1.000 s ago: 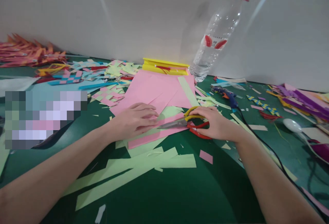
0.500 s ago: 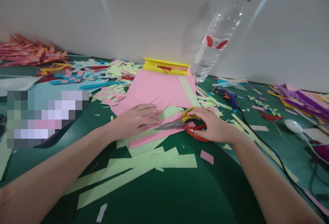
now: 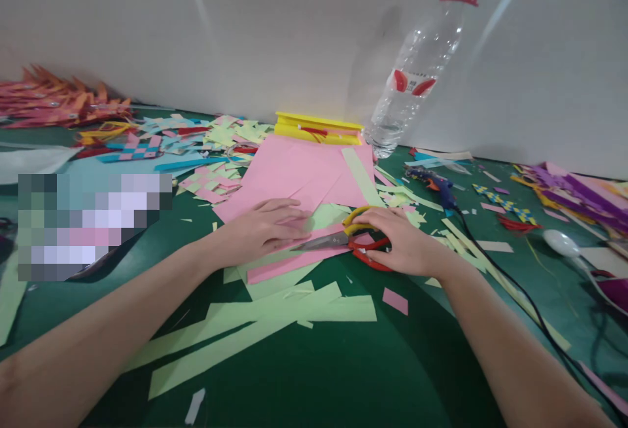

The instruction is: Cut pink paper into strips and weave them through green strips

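Note:
My left hand [image 3: 262, 228] lies flat, fingers stretched out, pressing on a pink paper sheet [image 3: 299, 176] on the green table [image 3: 314, 375]. My right hand [image 3: 400, 241] is closed round the yellow and red handles of the scissors [image 3: 343, 239]. The blades lie nearly flat on the pink paper and point left toward my left fingertips. Long light green paper strips [image 3: 265, 320] lie in front of both hands.
A tilted clear water bottle [image 3: 417, 68] leans at the wall behind a yellow paper stack [image 3: 316, 127]. A glue gun [image 3: 436, 182] with a black cord [image 3: 515, 284] lies to the right. Coloured paper scraps [image 3: 196, 146] and woven pieces cover the left; purple strips [image 3: 579, 192] sit far right.
My right hand with the scissors has slid a little to the left along the pink paper. My left hand has stayed in place.

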`<action>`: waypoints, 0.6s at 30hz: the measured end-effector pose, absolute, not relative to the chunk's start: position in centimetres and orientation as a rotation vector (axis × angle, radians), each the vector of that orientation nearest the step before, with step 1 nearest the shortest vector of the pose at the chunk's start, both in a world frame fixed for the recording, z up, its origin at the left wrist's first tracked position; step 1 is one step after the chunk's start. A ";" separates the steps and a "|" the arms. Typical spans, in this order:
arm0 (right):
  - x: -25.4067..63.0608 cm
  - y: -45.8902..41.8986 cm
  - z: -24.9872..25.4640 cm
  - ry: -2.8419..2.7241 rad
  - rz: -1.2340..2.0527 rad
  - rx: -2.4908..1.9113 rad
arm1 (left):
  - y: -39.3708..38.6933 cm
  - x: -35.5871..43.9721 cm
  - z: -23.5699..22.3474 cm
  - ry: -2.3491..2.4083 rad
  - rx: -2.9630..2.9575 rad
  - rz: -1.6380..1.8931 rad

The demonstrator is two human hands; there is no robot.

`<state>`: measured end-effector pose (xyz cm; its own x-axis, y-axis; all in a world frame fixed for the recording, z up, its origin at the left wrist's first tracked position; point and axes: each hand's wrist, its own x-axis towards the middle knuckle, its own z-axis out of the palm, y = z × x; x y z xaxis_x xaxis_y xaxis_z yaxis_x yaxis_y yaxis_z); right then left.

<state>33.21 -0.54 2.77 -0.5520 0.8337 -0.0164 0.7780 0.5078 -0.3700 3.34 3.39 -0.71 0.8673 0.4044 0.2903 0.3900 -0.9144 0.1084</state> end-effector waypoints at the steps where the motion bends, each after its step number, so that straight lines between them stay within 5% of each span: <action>1: 33.2 -0.5 2.8 -2.587 0.508 -1.387 | 3.4 3.3 -0.7 0.642 2.991 0.477; 18: 32.8 -0.8 3.0 -2.615 0.528 -1.342 | 3.4 3.6 -0.9 0.630 3.016 0.478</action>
